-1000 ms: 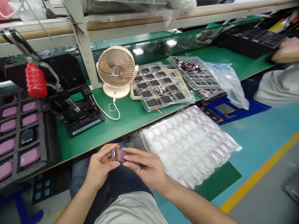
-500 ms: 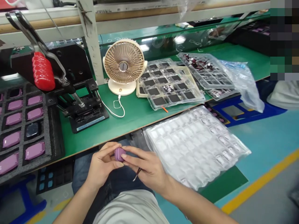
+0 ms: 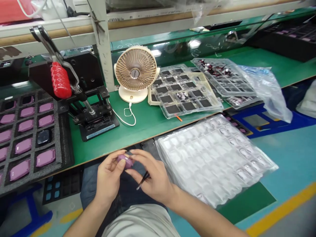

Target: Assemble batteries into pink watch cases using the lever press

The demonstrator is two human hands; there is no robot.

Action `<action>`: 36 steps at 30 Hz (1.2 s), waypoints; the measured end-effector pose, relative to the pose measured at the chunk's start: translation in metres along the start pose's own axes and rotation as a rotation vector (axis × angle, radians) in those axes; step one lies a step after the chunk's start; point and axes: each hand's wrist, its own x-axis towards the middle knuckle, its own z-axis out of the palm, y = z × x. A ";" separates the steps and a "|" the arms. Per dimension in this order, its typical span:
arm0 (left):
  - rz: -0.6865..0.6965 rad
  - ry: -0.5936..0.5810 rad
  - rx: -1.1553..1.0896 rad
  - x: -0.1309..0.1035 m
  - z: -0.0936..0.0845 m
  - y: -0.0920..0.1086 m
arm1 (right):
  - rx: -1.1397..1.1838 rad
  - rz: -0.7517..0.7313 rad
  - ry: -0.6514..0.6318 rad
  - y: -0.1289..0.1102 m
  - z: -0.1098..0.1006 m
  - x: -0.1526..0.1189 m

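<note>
Between the thumb and fingers of my left hand (image 3: 108, 177) is a small purple watch case (image 3: 126, 161), tilted, above my lap. My right hand (image 3: 156, 181) is at the case's right end, with a fingertip at its upper edge and the thumb just below. Dark, thin tweezers (image 3: 142, 180) are tucked in the curled fingers of this hand, their tip pointing down and left. At the left, a black foam tray (image 3: 58, 144) holds several purple watch cases (image 3: 45, 158), and some slots show a dark face.
A hand press with a red handle (image 3: 60, 80) stands on the green bench (image 3: 98, 144). Behind it are a fan (image 3: 134, 73) and clear trays of dark square pieces (image 3: 190, 105). A large translucent blister tray (image 3: 209, 158) lies right of my hands, over the bench edge.
The purple case has turned from upright to lying more lengthwise, its flat side now showing. My right thumb has come away from it, and the tweezers show more. The camera view has shifted slightly left.
</note>
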 end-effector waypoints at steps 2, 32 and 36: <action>0.027 -0.020 -0.065 0.002 0.000 0.004 | 0.026 0.065 -0.072 -0.004 -0.004 0.010; 0.939 0.041 1.100 0.062 -0.047 0.052 | -0.097 -0.538 0.103 -0.062 -0.031 0.208; 0.902 0.033 1.106 0.080 -0.045 0.042 | -0.345 -0.706 -0.032 -0.078 -0.019 0.251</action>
